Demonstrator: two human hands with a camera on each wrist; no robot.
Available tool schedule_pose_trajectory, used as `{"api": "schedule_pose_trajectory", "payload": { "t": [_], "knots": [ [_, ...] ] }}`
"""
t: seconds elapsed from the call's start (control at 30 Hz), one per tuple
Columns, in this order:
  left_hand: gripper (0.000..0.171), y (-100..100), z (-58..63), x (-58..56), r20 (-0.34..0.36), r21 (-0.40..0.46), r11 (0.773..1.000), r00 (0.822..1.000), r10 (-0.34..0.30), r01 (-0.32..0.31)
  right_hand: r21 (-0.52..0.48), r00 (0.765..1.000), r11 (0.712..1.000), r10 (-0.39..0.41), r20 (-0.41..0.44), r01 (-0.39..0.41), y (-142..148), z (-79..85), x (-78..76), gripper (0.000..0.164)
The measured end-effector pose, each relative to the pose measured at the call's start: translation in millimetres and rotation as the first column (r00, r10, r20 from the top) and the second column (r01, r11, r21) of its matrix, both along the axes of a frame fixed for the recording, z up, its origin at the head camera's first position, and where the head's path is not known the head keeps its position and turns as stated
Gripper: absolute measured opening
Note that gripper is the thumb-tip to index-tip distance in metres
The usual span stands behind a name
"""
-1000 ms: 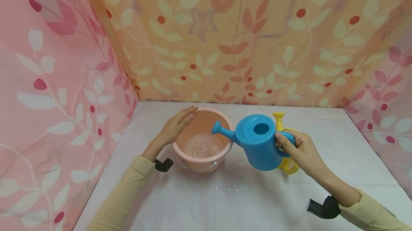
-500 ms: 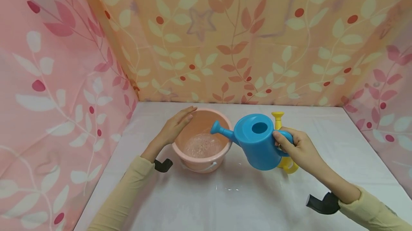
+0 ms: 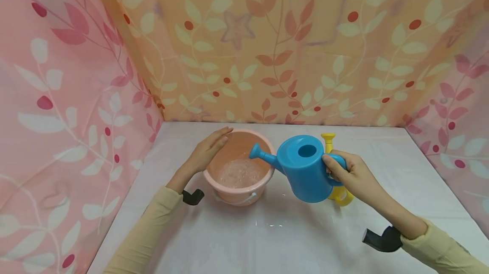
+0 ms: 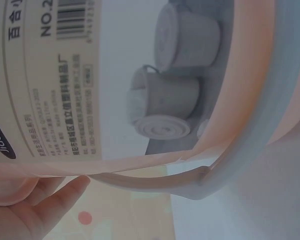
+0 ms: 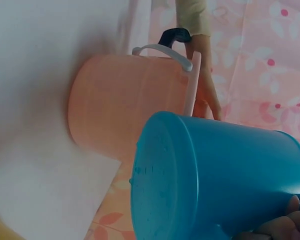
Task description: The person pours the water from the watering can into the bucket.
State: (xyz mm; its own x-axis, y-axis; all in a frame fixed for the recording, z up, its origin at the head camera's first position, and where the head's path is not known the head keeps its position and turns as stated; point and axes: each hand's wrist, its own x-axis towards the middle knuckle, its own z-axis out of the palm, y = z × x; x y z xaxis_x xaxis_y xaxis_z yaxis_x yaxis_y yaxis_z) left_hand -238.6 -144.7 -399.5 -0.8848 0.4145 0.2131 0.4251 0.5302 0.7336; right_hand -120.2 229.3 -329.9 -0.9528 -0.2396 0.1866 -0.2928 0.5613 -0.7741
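Note:
My right hand (image 3: 353, 175) grips the handle of a blue watering can (image 3: 307, 183), thumb on top. The can tilts left, its spout (image 3: 267, 157) reaching over the rim of a pink bucket (image 3: 238, 190). Rippled water (image 3: 242, 174) lies in the bucket. My left hand (image 3: 206, 152) rests along the bucket's left rim with fingers extended. In the left wrist view, its fingers (image 4: 57, 202) show at the rim beside the printed label (image 4: 65, 115). Drops cling to the can's base (image 5: 157, 185) in the right wrist view.
A yellow watering can (image 3: 328, 139) stands behind the blue one, mostly hidden by it and my right hand. Small water spots (image 3: 275, 225) lie on the white tablecloth (image 3: 229, 244). Floral curtains (image 3: 282, 62) close off the back and sides. The bucket's handle (image 3: 244, 201) hangs at its front.
Ripples on the water in the bucket have shifted. Both hands and the blue watering can keep their places, apart from a slight shift of the whole view.

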Motion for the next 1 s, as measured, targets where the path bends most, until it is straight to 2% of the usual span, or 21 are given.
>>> {"api": "schedule_pose_trajectory", "payload": {
  "t": [0.3,1.0],
  "knots": [
    [0.047,1.1,0.5,0.6,0.004,0.002,1.000,1.000,0.002,-0.002,0.010,0.999,1.000,-0.003,0.042,0.003,1.0,1.8,-0.2,0.029],
    [0.047,0.5,0.9,1.9,0.012,-0.009,1.000,1.000,0.007,-0.007,0.031,0.999,0.999,-0.007,0.040,0.006,1.8,3.3,0.4,0.029]
  ]
}}
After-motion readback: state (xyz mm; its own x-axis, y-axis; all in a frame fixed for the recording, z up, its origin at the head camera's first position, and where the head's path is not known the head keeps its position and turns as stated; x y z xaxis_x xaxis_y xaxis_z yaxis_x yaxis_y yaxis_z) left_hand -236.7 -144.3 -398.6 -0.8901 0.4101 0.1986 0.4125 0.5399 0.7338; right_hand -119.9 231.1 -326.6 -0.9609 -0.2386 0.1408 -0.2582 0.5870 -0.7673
